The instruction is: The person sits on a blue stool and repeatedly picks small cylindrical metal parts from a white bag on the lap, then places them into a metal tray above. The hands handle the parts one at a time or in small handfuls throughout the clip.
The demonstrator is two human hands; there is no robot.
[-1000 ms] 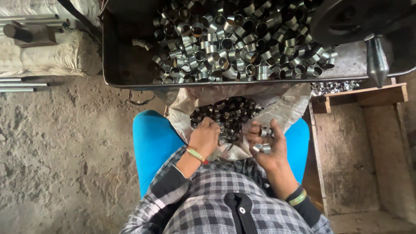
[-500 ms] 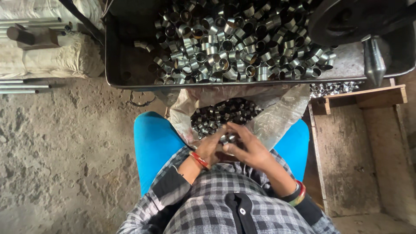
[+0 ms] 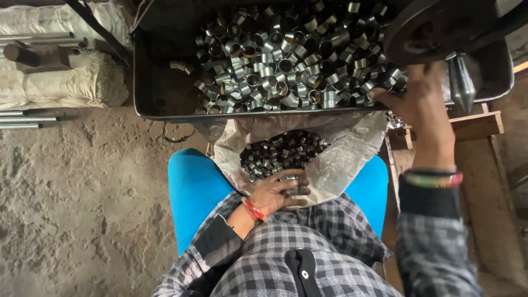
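My left hand (image 3: 279, 191) rests at the near edge of a clear plastic bag (image 3: 352, 148) lying on my lap, its fingers curled around a few short metal rings (image 3: 290, 187). A dark heap of the same rings (image 3: 283, 151) fills the bag. My right hand (image 3: 419, 94) is stretched forward to the right end of a black metal tray (image 3: 165, 82), fingertips over its shiny ring pile (image 3: 286, 60). Whether that hand holds a ring is hidden from here.
A dark machine wheel (image 3: 440, 27) and a pointed metal cone (image 3: 461, 82) hang over the tray's right end. A wooden frame (image 3: 484, 126) stands at right. White sacks (image 3: 71, 82) and metal rods (image 3: 22, 118) lie at left on the rough concrete floor (image 3: 71, 209).
My right hand left the lap, where both hands met over the bag, and reached up to the tray's right end. My left hand stayed at the bag's edge.
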